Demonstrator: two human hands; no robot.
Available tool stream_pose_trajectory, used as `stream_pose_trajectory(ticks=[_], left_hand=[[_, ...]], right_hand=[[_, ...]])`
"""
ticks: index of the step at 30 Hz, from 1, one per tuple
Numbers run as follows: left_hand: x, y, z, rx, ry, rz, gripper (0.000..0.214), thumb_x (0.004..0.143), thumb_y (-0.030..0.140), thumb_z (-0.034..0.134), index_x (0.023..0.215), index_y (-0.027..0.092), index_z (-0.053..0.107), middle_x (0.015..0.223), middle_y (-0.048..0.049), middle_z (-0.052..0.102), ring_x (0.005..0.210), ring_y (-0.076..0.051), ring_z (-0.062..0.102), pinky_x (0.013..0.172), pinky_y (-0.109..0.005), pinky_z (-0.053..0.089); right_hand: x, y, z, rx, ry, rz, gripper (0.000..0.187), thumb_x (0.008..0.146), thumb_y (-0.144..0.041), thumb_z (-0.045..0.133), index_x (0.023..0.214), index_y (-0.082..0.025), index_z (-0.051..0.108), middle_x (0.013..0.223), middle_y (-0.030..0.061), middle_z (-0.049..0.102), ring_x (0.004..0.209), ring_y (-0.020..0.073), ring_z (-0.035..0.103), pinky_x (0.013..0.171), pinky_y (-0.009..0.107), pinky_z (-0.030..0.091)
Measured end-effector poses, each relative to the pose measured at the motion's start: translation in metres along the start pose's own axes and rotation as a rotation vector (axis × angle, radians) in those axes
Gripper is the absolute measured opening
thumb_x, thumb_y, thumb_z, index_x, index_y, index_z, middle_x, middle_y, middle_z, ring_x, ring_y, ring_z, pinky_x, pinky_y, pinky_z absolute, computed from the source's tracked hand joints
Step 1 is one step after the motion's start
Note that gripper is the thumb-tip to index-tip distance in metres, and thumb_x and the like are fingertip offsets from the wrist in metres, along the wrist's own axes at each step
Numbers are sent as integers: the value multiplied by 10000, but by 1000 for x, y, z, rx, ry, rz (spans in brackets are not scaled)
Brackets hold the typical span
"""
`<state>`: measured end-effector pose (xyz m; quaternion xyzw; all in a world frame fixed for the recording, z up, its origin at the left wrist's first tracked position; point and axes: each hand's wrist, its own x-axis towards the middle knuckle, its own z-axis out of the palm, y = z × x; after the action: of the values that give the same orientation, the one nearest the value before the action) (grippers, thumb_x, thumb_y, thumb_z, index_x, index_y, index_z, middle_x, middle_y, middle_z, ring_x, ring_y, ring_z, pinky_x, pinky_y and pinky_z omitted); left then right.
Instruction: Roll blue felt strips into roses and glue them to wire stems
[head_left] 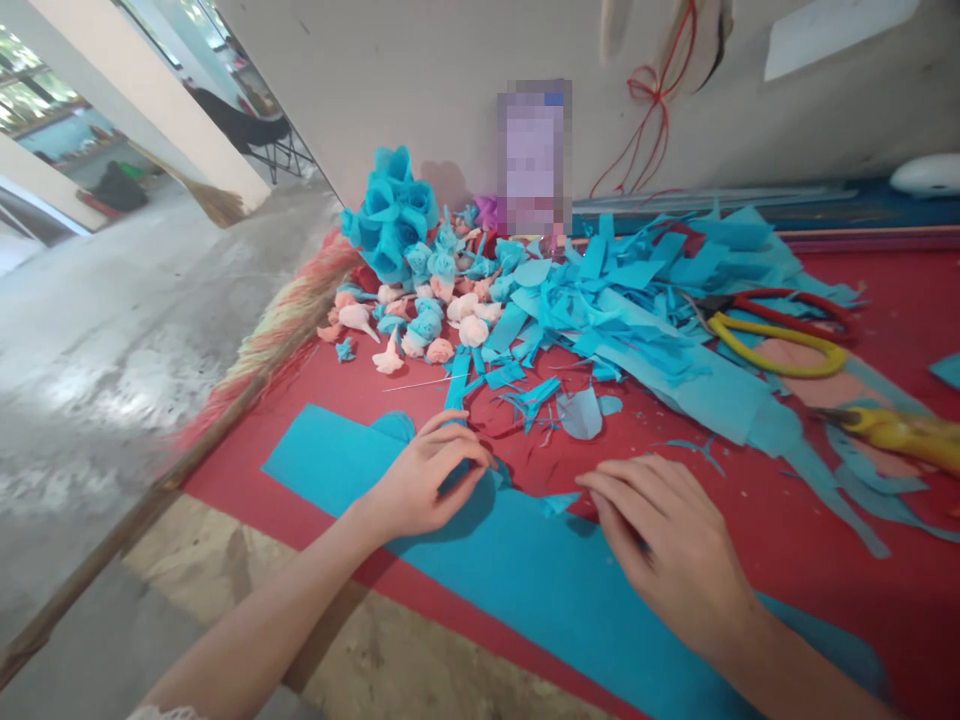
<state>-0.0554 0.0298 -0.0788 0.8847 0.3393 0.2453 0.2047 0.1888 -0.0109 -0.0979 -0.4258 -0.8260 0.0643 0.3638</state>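
Straw broom (223, 207), black chair (240, 124) (background), red cord (658, 97)

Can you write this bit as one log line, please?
left hand: over blue sheet | right hand: by small blue piece | beyond: paper flowers, scissors

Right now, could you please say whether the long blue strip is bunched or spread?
Spread: the blue strip lies flat across the red surface.

Decent gap between left grip (431, 480) and right grip (667, 535), just a scrap (559, 504) poking in. Clippings (637, 290) block the back, scissors (806, 371) the back right.
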Motion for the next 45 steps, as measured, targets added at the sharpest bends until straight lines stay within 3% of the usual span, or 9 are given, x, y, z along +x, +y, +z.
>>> stream_pose_trajectory(ticks=[7, 14, 17, 21, 25, 29, 35, 40, 45], left_hand=[[1, 5, -2, -156, 150, -215, 77, 857, 165, 442, 861, 179, 517, 922, -67, 657, 902, -167, 589, 837, -325, 455], [31, 47, -37, -338, 263, -466, 104, 861, 254, 470, 839, 161, 510, 665, 7, 560, 567, -91, 531, 491, -171, 410], [55, 71, -50, -430, 209, -410, 99, 848, 261, 487, 859, 174, 534, 684, 12, 552, 553, -77, 508, 485, -159, 413], [84, 97, -59, -481, 164, -253, 107, 846, 222, 470, 934, 191, 522, 705, 12, 532, 544, -75, 475, 444, -160, 390], [101, 108, -60, -433, 175, -33, 167, 823, 119, 476, 968, 198, 502, 749, 9, 559, 697, -103, 529, 592, -185, 453], [106, 111, -54, -504, 157, -47, 196, 812, 144, 510, 995, 215, 502, 784, -5, 563, 678, -110, 536, 478, -171, 433], [108, 108, -41, -682, 227, -55, 325, 749, 248, 643, 1049, 183, 540, 973, -60, 602, 912, -163, 581, 795, -252, 509], [112, 105, -37, -680, 353, 32, 27, 758, 168, 637, 777, 150, 640, 769, -46, 662, 758, -152, 604, 737, -288, 505], [111, 110, -45, -644, 439, 26, 56, 747, 129, 646, 704, 160, 666, 682, -26, 689, 648, -142, 608, 809, -356, 464]], right_hand=[[0, -3, -3, 72, 21, 38, 162, 875, -78, 443, 911, -139, 588, 866, 61, 598, 792, 210, 498, 725, 365, 345], [29, -26, -41, 340, 80, 209, 115, 882, -140, 467, 867, -209, 558, 790, -10, 592, 749, 133, 550, 651, 214, 460], [47, -40, -66, 484, 65, 265, 143, 901, -145, 454, 863, -232, 562, 748, -48, 603, 660, 71, 593, 578, 85, 480], [63, -47, -88, 673, 54, 294, 162, 906, -200, 462, 869, -263, 607, 761, -43, 603, 703, 78, 613, 629, 79, 501], [69, -45, -98, 777, 76, 313, 232, 878, -166, 500, 927, -324, 662, 828, -47, 625, 772, 62, 617, 677, 35, 472], [69, -44, -102, 737, 94, 327, 196, 854, -145, 520, 824, -276, 664, 807, -46, 627, 715, 68, 625, 637, 28, 481], [62, -37, -106, 467, 197, 265, 176, 872, -151, 512, 908, -279, 627, 928, -45, 634, 810, 81, 626, 721, 42, 481], [63, -38, -105, 294, 240, 197, 224, 869, -112, 490, 954, -282, 608, 949, -25, 617, 846, 113, 611, 736, 100, 508], [59, -40, -105, 268, 231, 110, 254, 845, -43, 461, 931, -248, 585, 975, 10, 582, 851, 133, 594, 704, 139, 511]])
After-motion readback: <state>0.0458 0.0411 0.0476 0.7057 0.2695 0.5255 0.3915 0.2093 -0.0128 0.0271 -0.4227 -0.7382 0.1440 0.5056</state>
